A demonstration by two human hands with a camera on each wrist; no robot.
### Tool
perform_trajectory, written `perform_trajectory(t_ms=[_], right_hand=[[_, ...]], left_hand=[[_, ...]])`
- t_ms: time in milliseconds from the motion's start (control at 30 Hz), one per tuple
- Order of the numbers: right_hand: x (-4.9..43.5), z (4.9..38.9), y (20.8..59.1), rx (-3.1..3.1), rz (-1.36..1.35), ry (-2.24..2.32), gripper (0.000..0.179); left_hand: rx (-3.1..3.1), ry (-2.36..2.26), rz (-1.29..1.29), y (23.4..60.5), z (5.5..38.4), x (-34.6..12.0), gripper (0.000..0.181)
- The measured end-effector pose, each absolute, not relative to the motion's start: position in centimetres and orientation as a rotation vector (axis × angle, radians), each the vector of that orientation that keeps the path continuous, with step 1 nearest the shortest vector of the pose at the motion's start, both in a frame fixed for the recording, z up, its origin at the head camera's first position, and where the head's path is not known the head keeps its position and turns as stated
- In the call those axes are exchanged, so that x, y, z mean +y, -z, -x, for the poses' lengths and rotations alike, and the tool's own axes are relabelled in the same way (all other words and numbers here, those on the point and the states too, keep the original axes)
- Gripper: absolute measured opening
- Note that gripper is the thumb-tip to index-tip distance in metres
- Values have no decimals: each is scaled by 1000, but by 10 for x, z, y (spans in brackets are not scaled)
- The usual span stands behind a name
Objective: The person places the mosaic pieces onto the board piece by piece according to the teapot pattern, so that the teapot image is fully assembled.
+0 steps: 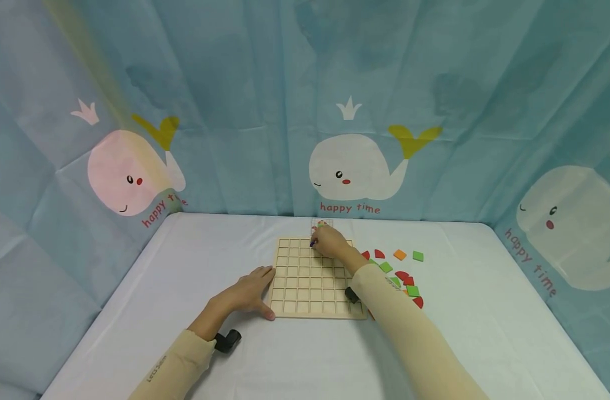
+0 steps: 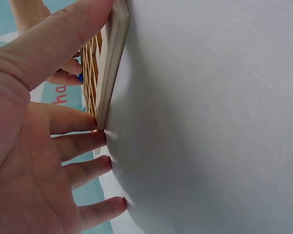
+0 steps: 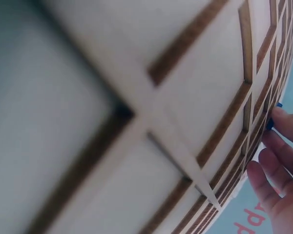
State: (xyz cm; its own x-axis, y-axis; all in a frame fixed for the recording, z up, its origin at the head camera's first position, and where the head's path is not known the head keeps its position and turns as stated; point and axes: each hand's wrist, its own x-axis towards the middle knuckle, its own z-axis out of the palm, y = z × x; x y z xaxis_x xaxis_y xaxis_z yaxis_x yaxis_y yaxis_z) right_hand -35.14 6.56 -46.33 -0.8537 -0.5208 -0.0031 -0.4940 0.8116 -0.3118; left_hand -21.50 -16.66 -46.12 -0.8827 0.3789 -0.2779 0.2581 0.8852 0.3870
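Observation:
A square wooden grid board lies on the white table, its compartments divided by thin strips. My left hand touches the board's left edge with fingers spread and straight; in the left wrist view the thumb lies along the board's side. Over the far rows, my right hand pinches a small blue piece between thumb and index finger, just at the board's surface. Most of that piece is hidden by the fingers, so its shape cannot be told. Behind the board lies a small printed card, partly covered by the right hand.
Right of the board, loose flat pieces are scattered: red quarter-rounds, green squares and an orange square. The right forearm hides some of them. A blue curtain with whales hangs behind the table.

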Motion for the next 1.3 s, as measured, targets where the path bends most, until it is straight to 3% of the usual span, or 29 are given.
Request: perform_trajectory(t_ms=[667,900,1300], right_hand=[[66,349,459,2894,833,474,27],[65,354,457,2874,839,442,40],[69,353,457,2870,811,459,27]], left_hand=[[2687,-466,-501,457,214,-167,114],[2689,-463,-504,452,213,-167,113],[2695,-469,-513,459,216,-168,114]])
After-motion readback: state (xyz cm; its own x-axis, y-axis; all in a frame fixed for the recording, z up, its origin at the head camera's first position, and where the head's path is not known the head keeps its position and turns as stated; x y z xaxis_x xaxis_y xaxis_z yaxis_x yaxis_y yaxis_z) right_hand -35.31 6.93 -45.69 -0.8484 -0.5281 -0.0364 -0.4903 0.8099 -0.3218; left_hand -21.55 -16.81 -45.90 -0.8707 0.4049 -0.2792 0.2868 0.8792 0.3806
